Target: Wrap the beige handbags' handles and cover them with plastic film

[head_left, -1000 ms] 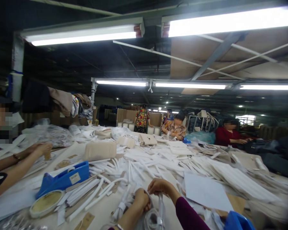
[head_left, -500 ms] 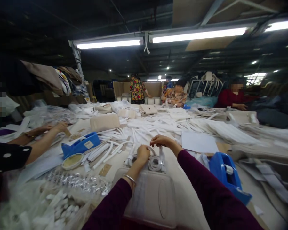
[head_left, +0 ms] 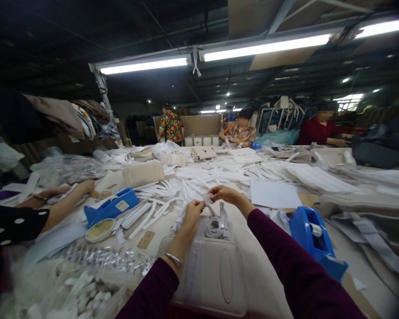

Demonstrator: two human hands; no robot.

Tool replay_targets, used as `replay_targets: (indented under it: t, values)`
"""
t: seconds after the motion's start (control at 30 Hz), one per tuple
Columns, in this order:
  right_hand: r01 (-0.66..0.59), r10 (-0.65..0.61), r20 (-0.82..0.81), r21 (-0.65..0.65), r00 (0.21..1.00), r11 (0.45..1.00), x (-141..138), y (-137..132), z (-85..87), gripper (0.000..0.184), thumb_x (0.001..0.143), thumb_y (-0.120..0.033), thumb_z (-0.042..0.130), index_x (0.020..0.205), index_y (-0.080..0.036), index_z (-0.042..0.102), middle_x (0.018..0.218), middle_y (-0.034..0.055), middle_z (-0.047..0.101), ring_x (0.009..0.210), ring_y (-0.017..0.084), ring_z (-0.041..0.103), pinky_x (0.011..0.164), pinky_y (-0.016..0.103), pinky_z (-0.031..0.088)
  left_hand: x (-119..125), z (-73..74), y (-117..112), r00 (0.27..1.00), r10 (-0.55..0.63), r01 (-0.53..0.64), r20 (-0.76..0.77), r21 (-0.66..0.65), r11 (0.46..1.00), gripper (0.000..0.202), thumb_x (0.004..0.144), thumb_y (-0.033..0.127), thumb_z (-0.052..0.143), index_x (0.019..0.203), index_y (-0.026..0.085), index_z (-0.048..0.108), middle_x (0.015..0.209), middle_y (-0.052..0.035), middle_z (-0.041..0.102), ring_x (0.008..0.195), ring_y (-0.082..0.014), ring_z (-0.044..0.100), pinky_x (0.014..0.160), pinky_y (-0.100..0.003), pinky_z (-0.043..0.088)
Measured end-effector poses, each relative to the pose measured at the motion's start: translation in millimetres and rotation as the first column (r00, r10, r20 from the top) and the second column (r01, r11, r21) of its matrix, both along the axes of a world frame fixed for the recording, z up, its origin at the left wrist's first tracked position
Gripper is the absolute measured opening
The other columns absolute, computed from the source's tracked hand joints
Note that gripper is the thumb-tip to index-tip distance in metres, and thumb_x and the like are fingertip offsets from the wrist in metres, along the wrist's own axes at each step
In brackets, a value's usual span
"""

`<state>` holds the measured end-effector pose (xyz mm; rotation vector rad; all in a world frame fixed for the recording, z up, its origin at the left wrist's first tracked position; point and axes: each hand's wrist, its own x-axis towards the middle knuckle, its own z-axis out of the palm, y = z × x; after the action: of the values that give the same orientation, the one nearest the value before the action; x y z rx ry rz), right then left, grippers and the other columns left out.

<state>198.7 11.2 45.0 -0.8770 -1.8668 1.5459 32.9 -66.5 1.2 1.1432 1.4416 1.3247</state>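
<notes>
Lying at the lower centre of the frame, the pale bag (head_left: 206,274) spreads below the hands; the coiled strap (head_left: 213,227) rests by its upper edge; mid-frame, the right hand (head_left: 224,194), slightly higher, and the left hand (head_left: 193,213) pinch a small pale tab (head_left: 208,200) between nearly closed fingertips; its long axis is unclear, neither hand clearly nearer.

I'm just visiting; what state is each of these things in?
Small pale strip: pinched by left grip and right grip
Pale flat strap: coiled
Flat beige rectangular bag: lying down, apparently plastic-covered
Blue plastic dispenser at right: untouched
Long white tube light overhead: lit
Grey-brown cloth at left: hanging
</notes>
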Motion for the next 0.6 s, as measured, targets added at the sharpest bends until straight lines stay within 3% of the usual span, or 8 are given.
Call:
replay_targets:
  t: [0.17, 0.3, 0.47, 0.6]
  values:
    - [0.084, -0.081, -0.025, 0.127, 0.996, 0.988, 6.7, -12.5, -8.5, 0.020, 0.059, -0.030, 0.072, 0.070, -0.013, 0.067, 0.065, 0.0006, 0.064, 0.062, 0.013, 0.056, 0.068, 0.026, 0.044, 5.0, 5.9, -14.8, 0.957, 0.054, -0.072, 0.286, 0.055, 0.996, 0.023, 0.091, 0.034, 0.059, 0.083, 0.013, 0.060, 0.074, 0.0013, 0.061, 0.064, -0.0104, 0.059, 0.061, -0.026, 0.051]
    - [0.145, -0.152, 0.013, 0.229, 0.988, 0.963, 2.9, -18.9, -14.3, 0.018, 0.064, -0.031, 0.069, 0.070, -0.014, 0.066, 0.064, 0.0013, 0.065, 0.061, 0.014, 0.057, 0.065, 0.026, 0.044, 6.3, 11.4, -30.8, 0.895, 0.097, -0.129, 0.436, 0.043, 0.991, 0.024, 0.080, 0.033, 0.067, 0.071, 0.014, 0.056, 0.066, 0.0011, 0.060, 0.062, -0.0107, 0.060, 0.056, -0.022, 0.047]
    - [0.188, -0.257, 0.118, 0.415, 0.959, 0.890, -8.3, -21.3, -16.3, 0.004, 0.065, -0.017, 0.066, 0.068, -0.015, 0.068, 0.062, -0.0002, 0.066, 0.062, 0.014, 0.059, 0.065, 0.025, 0.044, 4.9, 17.5, -40.2, 0.852, 0.174, -0.194, 0.493, -0.012, 0.981, 0.017, 0.074, 0.025, 0.067, 0.072, 0.016, 0.052, 0.065, -0.0008, 0.061, 0.062, -0.0137, 0.067, 0.049, -0.019, 0.046]
    - [0.171, -0.343, 0.197, 0.585, 0.918, 0.793, -15.8, -31.0, -4.9, 0.015, 0.064, -0.006, 0.064, 0.071, -0.017, 0.072, 0.069, 0.0013, 0.070, 0.069, 0.016, 0.060, 0.077, 0.028, 0.042, -0.4, 21.0, -38.6, 0.868, 0.224, -0.227, 0.442, -0.045, 0.973, 0.017, 0.074, 0.021, 0.067, 0.073, 0.016, 0.050, 0.065, -0.0026, 0.063, 0.059, -0.0156, 0.068, 0.045, -0.019, 0.046]
